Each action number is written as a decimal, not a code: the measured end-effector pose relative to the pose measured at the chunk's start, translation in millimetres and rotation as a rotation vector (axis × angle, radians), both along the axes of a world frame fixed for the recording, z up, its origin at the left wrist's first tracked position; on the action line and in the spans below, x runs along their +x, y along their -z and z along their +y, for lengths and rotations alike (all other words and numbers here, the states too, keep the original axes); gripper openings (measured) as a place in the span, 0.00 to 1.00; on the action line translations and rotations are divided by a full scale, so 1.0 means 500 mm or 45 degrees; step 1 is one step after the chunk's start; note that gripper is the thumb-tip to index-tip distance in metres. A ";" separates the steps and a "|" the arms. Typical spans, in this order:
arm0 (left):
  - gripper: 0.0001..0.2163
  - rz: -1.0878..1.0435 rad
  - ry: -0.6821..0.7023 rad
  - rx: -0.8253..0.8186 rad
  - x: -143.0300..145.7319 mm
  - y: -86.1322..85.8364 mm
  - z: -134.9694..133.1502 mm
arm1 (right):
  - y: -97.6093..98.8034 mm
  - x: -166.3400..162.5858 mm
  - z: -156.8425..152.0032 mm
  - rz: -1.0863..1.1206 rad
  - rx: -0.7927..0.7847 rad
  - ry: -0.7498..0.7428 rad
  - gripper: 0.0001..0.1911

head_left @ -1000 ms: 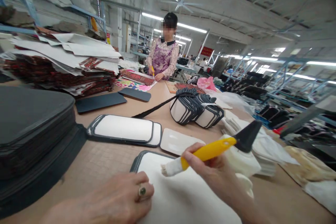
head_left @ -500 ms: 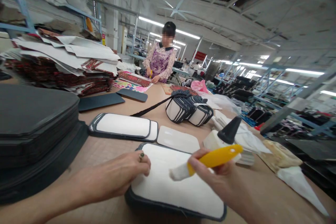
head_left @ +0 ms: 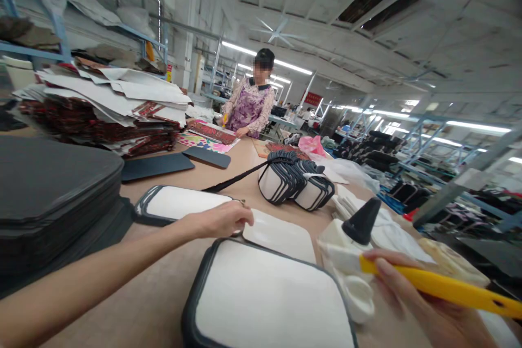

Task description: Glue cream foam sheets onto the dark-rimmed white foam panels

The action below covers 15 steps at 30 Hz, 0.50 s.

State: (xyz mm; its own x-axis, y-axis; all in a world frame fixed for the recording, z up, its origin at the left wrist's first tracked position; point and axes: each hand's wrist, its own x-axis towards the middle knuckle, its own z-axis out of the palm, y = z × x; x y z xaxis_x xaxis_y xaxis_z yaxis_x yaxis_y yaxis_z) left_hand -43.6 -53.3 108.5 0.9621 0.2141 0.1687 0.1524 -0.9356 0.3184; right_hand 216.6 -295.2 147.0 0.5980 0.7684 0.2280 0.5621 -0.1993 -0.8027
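Left hand well forward of right hand, back facing up, fingers bent inward; bare left forearm stretches behind it, wrist nearly straight. Right hand well apart from left, thumb and fingers gripping.

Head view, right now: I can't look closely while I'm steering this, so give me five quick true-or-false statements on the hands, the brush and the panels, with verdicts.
1. The right hand holds the yellow-handled brush. True.
2. The left hand lies flat on the near white panel. False: the left hand is beyond the near white panel, by the left end of the small white panel.
3. The cone-shaped cap on the white bottle is black. True.
4. The brush's working end is over the middle of the near white panel. False: it shows right of that panel, in front of the white bottle.
5. A co-worker stands across the table. True.
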 end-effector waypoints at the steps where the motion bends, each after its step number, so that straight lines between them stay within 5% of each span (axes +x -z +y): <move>1: 0.09 0.048 0.030 0.036 0.030 0.023 0.023 | 0.003 -0.006 0.027 0.068 0.017 -0.095 0.23; 4: 0.11 0.169 0.101 0.112 0.098 0.094 0.067 | 0.044 -0.007 0.118 0.286 -0.006 -0.413 0.26; 7: 0.11 0.237 0.140 0.166 0.129 0.144 0.087 | 0.111 0.032 0.187 0.446 -0.065 -0.446 0.17; 11: 0.11 0.234 0.158 0.137 0.134 0.165 0.110 | 0.178 0.094 0.228 0.446 -0.149 -0.385 0.12; 15: 0.07 0.204 0.181 0.005 0.134 0.167 0.137 | 0.194 0.105 0.242 0.356 -0.226 -0.403 0.10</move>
State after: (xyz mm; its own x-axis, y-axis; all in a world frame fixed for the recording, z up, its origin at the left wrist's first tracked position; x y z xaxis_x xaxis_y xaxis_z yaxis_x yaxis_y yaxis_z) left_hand 23.5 14.9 25.0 0.9972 0.0739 0.0114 0.0671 -0.9525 0.2970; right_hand 269.3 -174.0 49.9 0.3475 0.9357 -0.0602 0.3843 -0.2007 -0.9011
